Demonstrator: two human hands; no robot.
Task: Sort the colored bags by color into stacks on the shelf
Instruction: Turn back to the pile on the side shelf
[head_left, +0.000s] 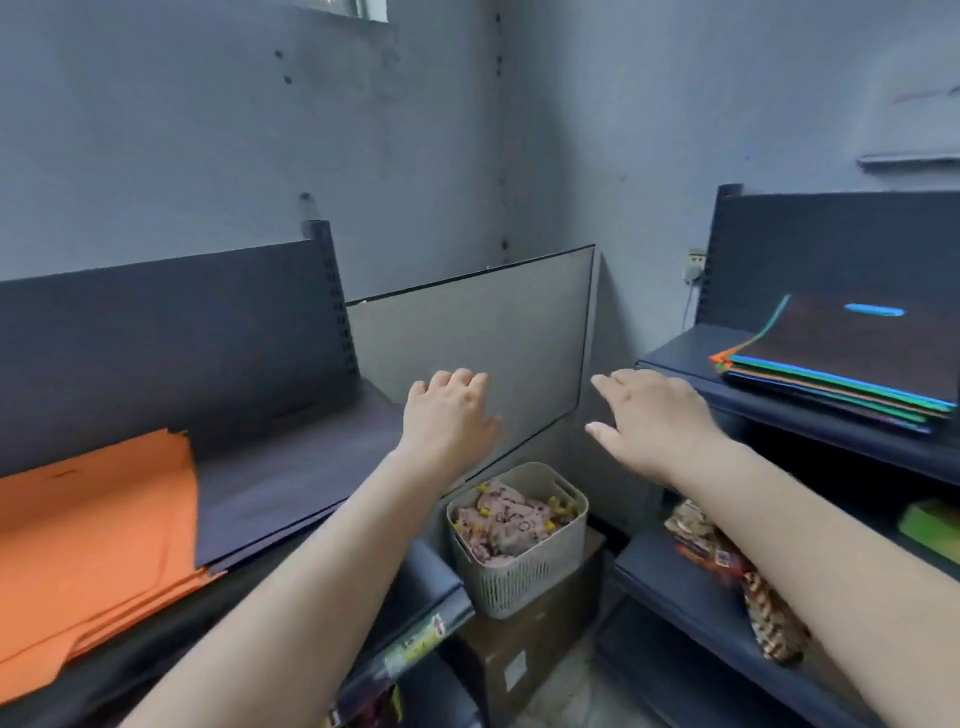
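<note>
Both grips empty, left hand (451, 410) and right hand (649, 415) loosely spread, one orange stack (88, 540), one mixed stack (841, 364)

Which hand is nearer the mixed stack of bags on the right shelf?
Right. The right hand hovers just left of the mixed stack, not touching it. The left hand is further left, in front of the grey panel.

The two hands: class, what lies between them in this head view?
In the head view, nothing is held between the left hand and right hand; through the gap shows a grey board leaning in the corner, with a basket lower down.
</note>
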